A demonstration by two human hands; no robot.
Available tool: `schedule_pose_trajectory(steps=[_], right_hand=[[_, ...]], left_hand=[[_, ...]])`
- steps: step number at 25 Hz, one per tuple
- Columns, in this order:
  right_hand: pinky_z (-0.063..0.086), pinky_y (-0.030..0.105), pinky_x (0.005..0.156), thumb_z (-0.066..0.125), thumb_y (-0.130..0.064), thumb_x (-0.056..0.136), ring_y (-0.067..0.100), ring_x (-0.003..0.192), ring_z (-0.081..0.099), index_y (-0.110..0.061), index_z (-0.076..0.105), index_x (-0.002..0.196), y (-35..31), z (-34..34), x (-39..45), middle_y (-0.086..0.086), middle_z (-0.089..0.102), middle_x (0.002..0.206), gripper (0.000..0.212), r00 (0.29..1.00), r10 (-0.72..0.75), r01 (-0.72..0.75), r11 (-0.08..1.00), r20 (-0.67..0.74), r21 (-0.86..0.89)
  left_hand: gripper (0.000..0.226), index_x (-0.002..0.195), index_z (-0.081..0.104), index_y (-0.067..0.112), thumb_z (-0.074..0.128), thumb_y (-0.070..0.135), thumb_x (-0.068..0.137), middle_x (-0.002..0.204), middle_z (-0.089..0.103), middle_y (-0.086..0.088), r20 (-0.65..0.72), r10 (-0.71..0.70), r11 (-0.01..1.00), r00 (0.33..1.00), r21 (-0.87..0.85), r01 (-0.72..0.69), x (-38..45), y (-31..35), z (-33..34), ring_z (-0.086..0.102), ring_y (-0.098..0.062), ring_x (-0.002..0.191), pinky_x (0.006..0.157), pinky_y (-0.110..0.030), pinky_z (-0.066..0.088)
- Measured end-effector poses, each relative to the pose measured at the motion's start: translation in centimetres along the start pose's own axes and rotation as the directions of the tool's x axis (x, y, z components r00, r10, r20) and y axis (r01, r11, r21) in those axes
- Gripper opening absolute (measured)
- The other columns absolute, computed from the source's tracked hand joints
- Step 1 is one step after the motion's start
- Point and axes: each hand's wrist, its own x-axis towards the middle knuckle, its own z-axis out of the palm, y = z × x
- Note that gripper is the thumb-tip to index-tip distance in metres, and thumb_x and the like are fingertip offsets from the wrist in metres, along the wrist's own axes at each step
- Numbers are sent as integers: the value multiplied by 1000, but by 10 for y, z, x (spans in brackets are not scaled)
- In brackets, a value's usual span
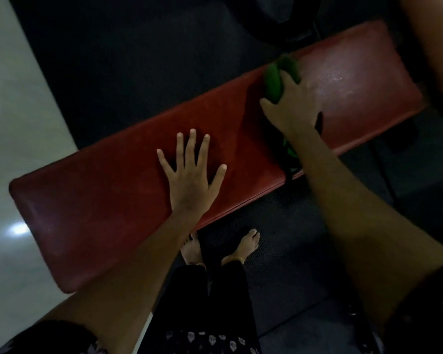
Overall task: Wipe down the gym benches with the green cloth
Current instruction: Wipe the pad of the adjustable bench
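Observation:
A long red padded gym bench [108, 200] runs from the lower left to the upper right. My left hand [192, 175] lies flat on its middle with the fingers spread. Further right, my right hand [292, 106] grips a bunched green cloth [274, 80] and holds it against the bench pad. Part of the cloth [290, 149] hangs out below my wrist near the bench's front edge. The pad to the right of the cloth shines.
Black rubber matting [292, 251] covers the floor around the bench, with pale tiles [16, 98] at the left. My bare feet [243, 246] stand just in front of the bench. An orange-brown padded surface [432, 47] sits at the upper right. Dark equipment stands behind the bench.

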Motion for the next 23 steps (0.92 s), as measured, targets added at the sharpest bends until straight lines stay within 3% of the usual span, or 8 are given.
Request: schedule_pose_trajectory(steps=[3,5,7,10,14,16,20,23], right_hand=[[34,43,97,55,-52,85,30,123,39,-28,24,147,-43,21,-44,15,30,141,73,961,-257,266,959,101,-93],[37,42,89,61,-50,81,32,115,44,-27,31,146,-30,31,-86,16,39,132,75,914,-393,401,912,100,-83],[40,42,80,63,-48,75,35,104,52,-23,41,141,0,34,-112,19,48,119,75,885,-460,463,885,67,-52],[43,42,80,61,-50,77,35,102,51,-23,37,143,14,25,-95,20,43,121,76,933,-354,358,932,70,-61],[38,42,93,58,-51,83,32,116,44,-24,27,147,-48,24,-61,16,34,133,76,996,-88,89,996,34,-26],[37,41,94,56,-54,84,29,117,42,-25,23,148,-88,34,-74,14,32,135,77,981,-173,177,984,86,-36],[34,38,88,57,-53,82,28,114,43,-28,24,148,-101,55,-142,13,36,132,77,860,-475,493,868,187,-60],[35,36,86,61,-53,79,28,110,45,-28,30,146,-66,44,-142,13,40,127,78,929,-350,356,933,119,-41]], left_hand=[[52,140,39,10,34,36,96,151,31,-11,-33,-1,981,999,-191,-6,-4,-3,-1,18,-25,143,113,-56,-4],[40,134,45,4,41,16,96,148,34,-15,-60,20,925,998,-377,-41,-9,-10,-7,22,-24,142,116,-55,3],[41,134,44,4,44,18,96,148,33,-16,-65,28,938,997,-343,-48,-21,-31,-13,23,-25,141,116,-56,7],[59,140,37,10,37,46,93,152,26,-14,-56,-108,990,993,-99,103,-46,-79,-20,16,-25,143,111,-58,-4],[64,143,32,12,31,52,93,153,26,-14,-42,-89,996,995,-8,89,-61,-102,-17,15,-25,144,111,-61,0],[63,143,32,12,34,50,93,152,26,-14,-30,-107,994,994,-17,107,-60,-101,-15,15,-25,143,111,-60,0],[61,140,33,9,38,47,92,152,25,-14,-24,-41,986,999,-162,37,-70,-118,-25,18,-22,142,114,-57,5],[61,137,32,9,41,46,90,152,24,-17,-84,-53,992,995,-116,43,-86,-155,-40,21,-26,141,112,-62,7]])
